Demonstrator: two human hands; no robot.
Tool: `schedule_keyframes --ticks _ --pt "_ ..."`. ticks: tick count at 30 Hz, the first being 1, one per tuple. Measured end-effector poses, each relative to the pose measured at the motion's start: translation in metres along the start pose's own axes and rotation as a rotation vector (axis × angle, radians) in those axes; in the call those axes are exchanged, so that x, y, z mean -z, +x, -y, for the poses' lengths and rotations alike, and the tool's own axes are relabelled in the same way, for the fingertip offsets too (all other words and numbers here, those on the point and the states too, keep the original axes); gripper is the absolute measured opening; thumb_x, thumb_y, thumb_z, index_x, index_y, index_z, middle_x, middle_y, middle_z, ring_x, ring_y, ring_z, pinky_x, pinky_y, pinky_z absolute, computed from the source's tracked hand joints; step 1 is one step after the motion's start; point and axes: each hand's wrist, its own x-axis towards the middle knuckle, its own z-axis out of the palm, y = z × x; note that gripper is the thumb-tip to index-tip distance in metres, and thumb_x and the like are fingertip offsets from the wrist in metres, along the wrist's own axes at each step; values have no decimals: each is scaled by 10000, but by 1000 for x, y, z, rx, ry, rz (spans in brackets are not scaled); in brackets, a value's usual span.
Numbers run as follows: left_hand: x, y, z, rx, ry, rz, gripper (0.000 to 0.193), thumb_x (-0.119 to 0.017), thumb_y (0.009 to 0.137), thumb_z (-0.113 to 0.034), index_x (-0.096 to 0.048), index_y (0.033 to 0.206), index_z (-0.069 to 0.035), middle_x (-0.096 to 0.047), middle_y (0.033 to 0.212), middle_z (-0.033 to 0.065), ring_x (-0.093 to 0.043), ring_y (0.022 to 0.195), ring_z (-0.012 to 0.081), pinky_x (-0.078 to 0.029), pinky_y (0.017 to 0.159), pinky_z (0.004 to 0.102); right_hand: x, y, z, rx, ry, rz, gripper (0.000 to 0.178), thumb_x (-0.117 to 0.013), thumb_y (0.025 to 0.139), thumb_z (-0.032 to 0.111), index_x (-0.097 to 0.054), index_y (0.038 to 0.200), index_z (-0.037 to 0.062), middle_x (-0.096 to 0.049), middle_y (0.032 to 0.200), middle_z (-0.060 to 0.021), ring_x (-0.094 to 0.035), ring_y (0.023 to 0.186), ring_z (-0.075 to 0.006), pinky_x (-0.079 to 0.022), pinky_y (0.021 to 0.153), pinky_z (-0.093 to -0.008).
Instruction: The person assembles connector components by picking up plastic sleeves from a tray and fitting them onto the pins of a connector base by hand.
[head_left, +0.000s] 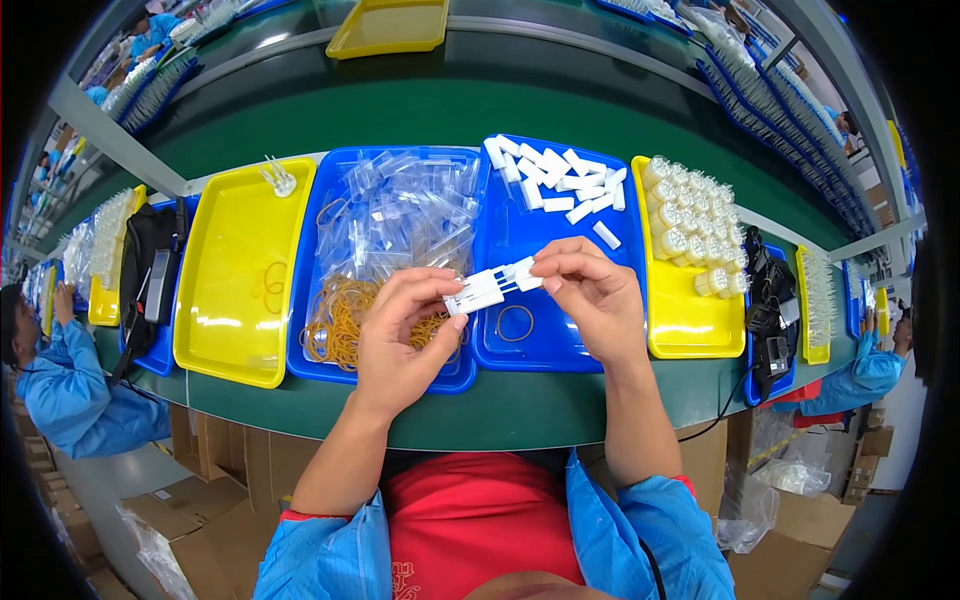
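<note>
My left hand (400, 345) pinched a white oblong plastic piece (475, 294), my right hand (604, 302) a small white plastic block (523, 272); joining them seemingly called for straight alignment.

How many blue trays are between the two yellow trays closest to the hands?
2. The left blue tray, partly behind the left hand, holds clear plastic pieces and rubber bands; the right blue tray, partly behind the right hand, holds white plastic pieces.

Blue tray (555, 345) under right hand (602, 308): near end open save rubber band (515, 307); white blocks (563, 182) crowd far end.
</note>
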Motion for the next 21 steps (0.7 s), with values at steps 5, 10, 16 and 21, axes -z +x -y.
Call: schedule_keyframes --ticks 5,10,16,21 --pt "0 1 -1 8 11 -2 336 -773 981 82 -745 1310 16 -634 1416 147 -702 1296 232 -618 1081 355 -4 2 1 -24 -20 -9 185 -714 1016 -108 -804 1165 -46 -703 1262 -140 -695 1187 -195 -582 1017 -312" --pt "3 1 -1 -27 38 66 385 -749 967 134 -701 1335 30 -616 1444 164 -690 1336 256 -608 1126 385 -4 1 -4 -35 27 33 202 -708 1021 -123 -801 1183 -46 -686 1275 -132 -712 1207 -211 -620 1051 -333" --pt "2 1 -2 0 53 66 386 -757 962 136 -707 1332 37 -617 1442 166 -703 1307 251 -619 1102 377 -3 1 -5 -35 66 36 235 -712 999 -149 -794 1196 -50 -672 1290 -134 -709 1225 -220 -623 1060 -332" --pt "3 0 -2 1 80 81 387 -768 962 129 -712 1334 41 -616 1441 165 -704 1303 247 -622 1091 367 -2 1 -5 -31 62 25 251 -711 991 -158 -792 1203 -50 -670 1291 -133 -708 1231 -223 -624 1056 -334"
